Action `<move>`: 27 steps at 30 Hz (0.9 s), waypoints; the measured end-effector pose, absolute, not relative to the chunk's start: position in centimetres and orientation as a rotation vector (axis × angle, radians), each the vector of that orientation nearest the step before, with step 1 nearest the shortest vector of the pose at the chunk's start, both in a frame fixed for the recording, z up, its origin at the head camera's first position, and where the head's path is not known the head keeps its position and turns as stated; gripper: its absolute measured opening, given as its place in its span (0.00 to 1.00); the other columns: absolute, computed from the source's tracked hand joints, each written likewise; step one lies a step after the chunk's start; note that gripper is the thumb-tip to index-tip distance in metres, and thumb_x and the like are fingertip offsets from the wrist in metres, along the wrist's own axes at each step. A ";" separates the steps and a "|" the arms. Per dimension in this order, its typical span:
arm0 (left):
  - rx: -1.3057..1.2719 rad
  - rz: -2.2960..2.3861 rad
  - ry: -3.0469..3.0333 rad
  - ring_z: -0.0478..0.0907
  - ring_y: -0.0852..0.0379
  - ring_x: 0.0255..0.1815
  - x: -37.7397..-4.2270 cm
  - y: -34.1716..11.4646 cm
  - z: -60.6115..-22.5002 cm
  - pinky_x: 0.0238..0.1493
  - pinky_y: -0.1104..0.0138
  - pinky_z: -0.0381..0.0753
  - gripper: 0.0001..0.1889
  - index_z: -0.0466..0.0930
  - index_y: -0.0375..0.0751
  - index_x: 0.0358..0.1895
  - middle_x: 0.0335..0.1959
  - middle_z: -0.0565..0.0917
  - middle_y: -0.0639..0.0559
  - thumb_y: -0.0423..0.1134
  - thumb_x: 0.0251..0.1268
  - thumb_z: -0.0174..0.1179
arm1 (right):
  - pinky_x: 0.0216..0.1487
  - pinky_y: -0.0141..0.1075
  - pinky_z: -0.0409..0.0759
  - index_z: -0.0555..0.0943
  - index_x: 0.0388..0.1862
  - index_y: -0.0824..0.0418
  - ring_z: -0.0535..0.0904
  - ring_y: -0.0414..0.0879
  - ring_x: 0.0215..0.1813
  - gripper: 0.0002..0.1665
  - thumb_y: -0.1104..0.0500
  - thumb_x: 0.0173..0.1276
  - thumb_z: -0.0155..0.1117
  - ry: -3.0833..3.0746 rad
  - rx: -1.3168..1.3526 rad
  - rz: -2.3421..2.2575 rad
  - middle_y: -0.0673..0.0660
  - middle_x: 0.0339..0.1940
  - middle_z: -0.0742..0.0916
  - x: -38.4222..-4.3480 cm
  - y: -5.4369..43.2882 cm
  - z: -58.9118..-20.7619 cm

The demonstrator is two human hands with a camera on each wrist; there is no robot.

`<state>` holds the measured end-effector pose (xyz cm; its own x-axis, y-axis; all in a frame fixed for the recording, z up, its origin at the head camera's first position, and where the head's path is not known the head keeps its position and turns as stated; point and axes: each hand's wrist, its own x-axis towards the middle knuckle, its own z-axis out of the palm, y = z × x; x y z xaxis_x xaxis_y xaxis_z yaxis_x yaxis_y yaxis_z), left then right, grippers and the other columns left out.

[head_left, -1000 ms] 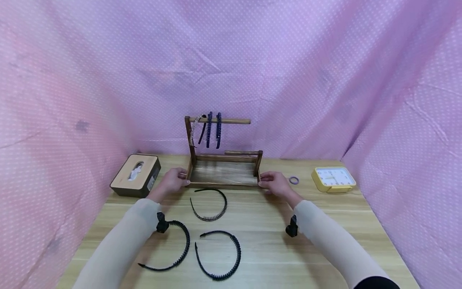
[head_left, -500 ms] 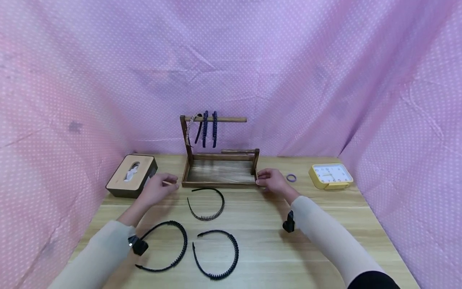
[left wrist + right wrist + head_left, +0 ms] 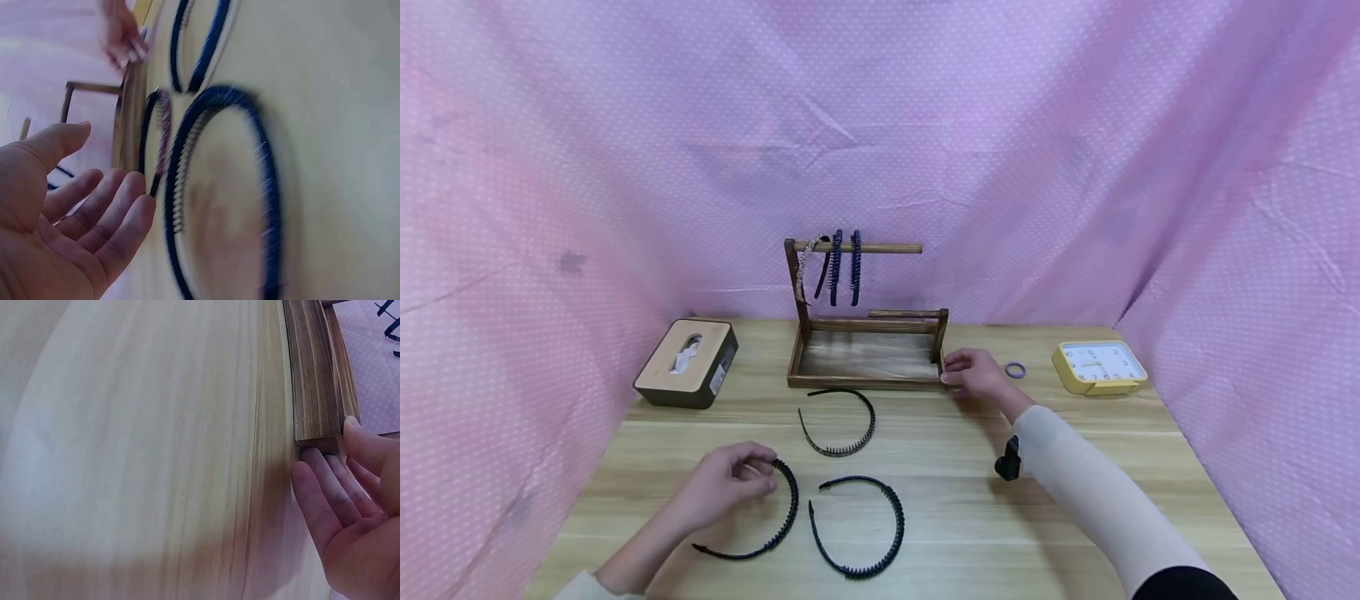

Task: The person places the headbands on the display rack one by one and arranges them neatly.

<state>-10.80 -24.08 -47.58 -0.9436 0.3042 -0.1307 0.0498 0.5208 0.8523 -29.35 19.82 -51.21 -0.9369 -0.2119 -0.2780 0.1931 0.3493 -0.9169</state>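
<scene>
A brown wooden rack point(image 3: 865, 384) stands at the back of the table. My right hand point(image 3: 979, 379) grips its right end, thumb at the corner and fingers against the end wall; the right wrist view shows this hand point(image 3: 356, 500) close up. Several black headbands lie in front. My left hand point(image 3: 722, 487) is over the left headband point(image 3: 792, 508), hiding one of its ends. In the left wrist view that hand point(image 3: 81, 206) has loosely bent, spread fingers apart from the blurred headband point(image 3: 272, 187). Another headband point(image 3: 901, 525) lies right of it, and a thinner one point(image 3: 871, 425) before the rack.
Several headbands, one of them beaded point(image 3: 802, 271), hang from the rack's upper bar point(image 3: 891, 248). A tissue box point(image 3: 662, 358) stands at the left. Right of the rack are a purple ring point(image 3: 1015, 370) and a yellow clock point(image 3: 1097, 368). Pink dotted cloth point(image 3: 880, 125) closes off the back.
My left hand has let go of the rack's left end and come back toward the near left headband. The right hand has stayed at the rack, which stands where it was.
</scene>
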 end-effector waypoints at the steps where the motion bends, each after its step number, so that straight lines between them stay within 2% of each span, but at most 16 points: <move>1: 0.309 1.390 2.488 0.83 0.60 0.37 -10.3 -23.9 -47.8 0.38 0.69 0.85 0.24 0.81 0.27 0.56 0.43 0.87 0.45 0.39 0.61 0.73 | 0.47 0.48 0.89 0.75 0.64 0.71 0.85 0.48 0.46 0.24 0.68 0.70 0.68 2.267 -0.005 -1.617 0.71 0.61 0.83 -29.4 19.9 -51.2; 7: 0.341 1.371 2.513 0.81 0.67 0.37 -7.6 -23.5 -49.3 0.39 0.70 0.84 0.24 0.81 0.27 0.54 0.41 0.86 0.47 0.38 0.58 0.75 | 0.48 0.47 0.89 0.75 0.65 0.70 0.85 0.50 0.49 0.26 0.66 0.71 0.68 2.268 -0.012 -1.605 0.71 0.62 0.82 -29.3 20.0 -51.1; 12: 0.283 1.401 2.445 0.80 0.67 0.36 -6.1 -23.2 -50.3 0.38 0.71 0.84 0.25 0.81 0.26 0.55 0.41 0.85 0.45 0.38 0.58 0.75 | 0.48 0.47 0.88 0.74 0.66 0.71 0.85 0.52 0.51 0.26 0.67 0.72 0.67 2.258 -0.017 -1.603 0.71 0.63 0.82 -29.2 19.6 -51.1; 17: 0.224 1.403 2.366 0.80 0.65 0.36 -5.4 -22.9 -50.9 0.38 0.71 0.82 0.26 0.80 0.27 0.55 0.42 0.85 0.47 0.37 0.56 0.76 | 0.47 0.48 0.89 0.74 0.66 0.72 0.85 0.51 0.49 0.26 0.67 0.71 0.67 2.261 -0.014 -1.607 0.73 0.62 0.82 -29.1 19.4 -50.8; 27: 0.239 1.331 2.470 0.75 0.70 0.33 -5.0 -22.4 -51.7 0.34 0.72 0.78 0.23 0.83 0.30 0.52 0.38 0.84 0.52 0.36 0.54 0.76 | 0.45 0.46 0.89 0.74 0.65 0.73 0.85 0.47 0.45 0.25 0.69 0.71 0.66 2.273 -0.013 -1.617 0.72 0.61 0.83 -28.9 19.7 -50.9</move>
